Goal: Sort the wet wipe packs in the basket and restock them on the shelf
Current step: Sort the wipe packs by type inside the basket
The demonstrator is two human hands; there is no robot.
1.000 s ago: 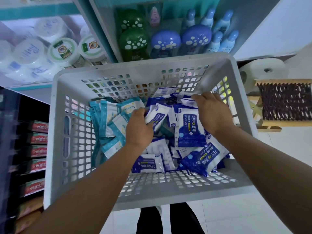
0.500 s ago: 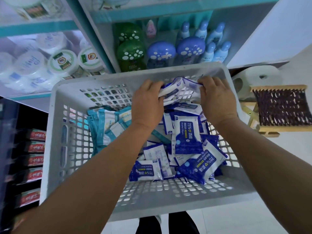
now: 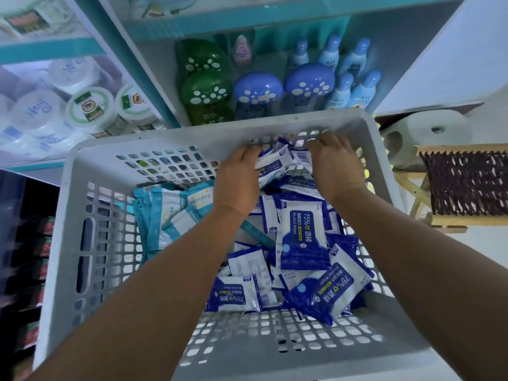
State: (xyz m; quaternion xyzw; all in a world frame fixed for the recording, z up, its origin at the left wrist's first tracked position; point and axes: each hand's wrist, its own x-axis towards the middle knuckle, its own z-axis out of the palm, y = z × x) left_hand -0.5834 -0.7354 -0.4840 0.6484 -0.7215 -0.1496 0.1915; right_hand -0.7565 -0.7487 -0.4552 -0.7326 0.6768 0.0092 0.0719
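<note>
A grey perforated basket (image 3: pixel 90 243) holds two kinds of wet wipe packs. Light teal packs (image 3: pixel 170 210) stand bunched along its left side. Several dark blue alcohol wipe packs (image 3: pixel 305 237) lie loose across the middle and right. My left hand (image 3: pixel 236 182) and my right hand (image 3: pixel 335 163) grip a small stack of blue packs (image 3: pixel 277 160) between them, against the basket's far wall. The fingers curl over the stack's ends and hide part of it.
Behind the basket a white and teal shelf (image 3: pixel 247 20) carries green and blue mushroom-capped bottles (image 3: pixel 258 92) and pale blue bottles. Round white tubs (image 3: pixel 90 108) fill the left shelf. A paper roll (image 3: pixel 428 133) and a wooden woven stool (image 3: pixel 464 185) stand at right.
Both hands gathered blue packs from the pile, lifted them and carried them to the basket's far wall, where they now squeeze the stack together.
</note>
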